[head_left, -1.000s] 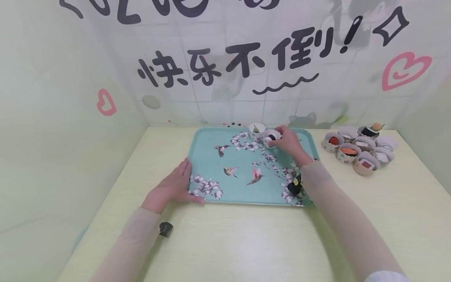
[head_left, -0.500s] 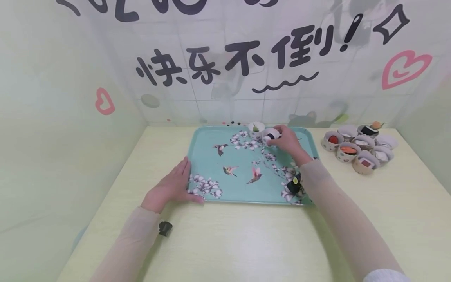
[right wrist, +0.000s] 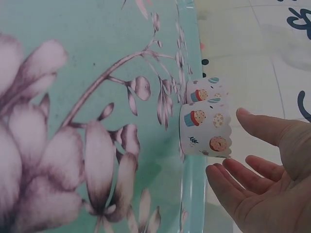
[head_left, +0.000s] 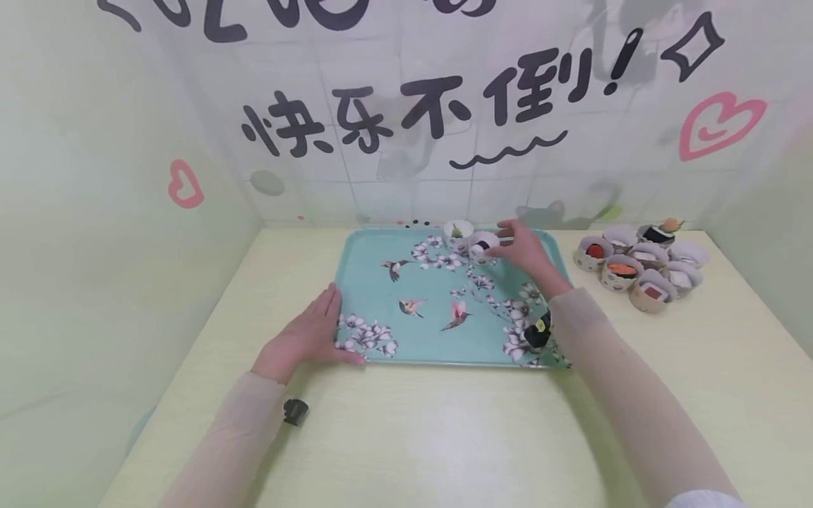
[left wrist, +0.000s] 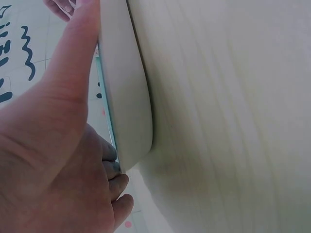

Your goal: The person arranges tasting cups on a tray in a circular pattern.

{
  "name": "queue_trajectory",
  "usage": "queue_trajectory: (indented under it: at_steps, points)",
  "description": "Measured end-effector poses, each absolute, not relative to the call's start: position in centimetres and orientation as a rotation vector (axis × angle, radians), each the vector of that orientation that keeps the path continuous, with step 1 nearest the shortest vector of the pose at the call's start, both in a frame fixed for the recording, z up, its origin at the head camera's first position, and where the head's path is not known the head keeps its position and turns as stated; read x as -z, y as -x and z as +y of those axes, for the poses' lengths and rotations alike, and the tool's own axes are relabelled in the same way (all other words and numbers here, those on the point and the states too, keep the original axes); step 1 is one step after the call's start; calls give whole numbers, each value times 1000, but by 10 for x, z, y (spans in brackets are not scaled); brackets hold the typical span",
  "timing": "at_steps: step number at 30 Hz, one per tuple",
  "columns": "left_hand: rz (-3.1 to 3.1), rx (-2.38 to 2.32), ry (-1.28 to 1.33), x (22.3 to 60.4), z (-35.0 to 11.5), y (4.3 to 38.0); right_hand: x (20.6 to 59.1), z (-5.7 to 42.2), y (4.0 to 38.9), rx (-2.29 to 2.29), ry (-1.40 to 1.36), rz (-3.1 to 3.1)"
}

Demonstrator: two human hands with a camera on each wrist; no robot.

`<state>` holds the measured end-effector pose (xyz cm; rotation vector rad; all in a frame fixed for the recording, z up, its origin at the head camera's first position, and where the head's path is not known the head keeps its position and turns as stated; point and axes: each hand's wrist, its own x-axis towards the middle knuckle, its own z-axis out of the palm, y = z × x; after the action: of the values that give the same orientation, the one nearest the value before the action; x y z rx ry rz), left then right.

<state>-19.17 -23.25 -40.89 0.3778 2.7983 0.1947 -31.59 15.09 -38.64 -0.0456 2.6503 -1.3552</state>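
Observation:
My left hand (head_left: 308,331) lies at the front left corner of a teal tray (head_left: 368,282) printed with flowers and birds. Its fingers run along the left edge, its thumb along the front edge. In the head view, my right hand (head_left: 527,254) is beside a paper baking cup (head_left: 480,261) that holds a white piece with a dark patch. The right wrist view shows this cup (right wrist: 204,133) upright on the tray, with thumb and fingers spread apart around its rim side. Behind it stands a second paper cup (head_left: 452,245) with something green inside.
Several more paper cups (head_left: 648,300) stand grouped on the table (head_left: 444,437) to the right of the tray, some holding red, orange or black-and-white pieces. A small black device (head_left: 295,411) shows by the left wrist. A wall (head_left: 406,197) with lettering rises behind the tray.
My right fingers have spread and come off the cup, the hand shifting slightly right. The cup stays on the tray. My left hand keeps its place at the tray corner.

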Motion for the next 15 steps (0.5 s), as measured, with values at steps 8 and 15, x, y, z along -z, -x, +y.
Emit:
queue_trajectory:
  at_steps: [8,15]
  points:
    - [2801,-203,-382,410,-233,191,385,164,307,1360,109,2680]
    - [2800,-203,-380,406,-231,190,380,179,294,1356,131,2679]
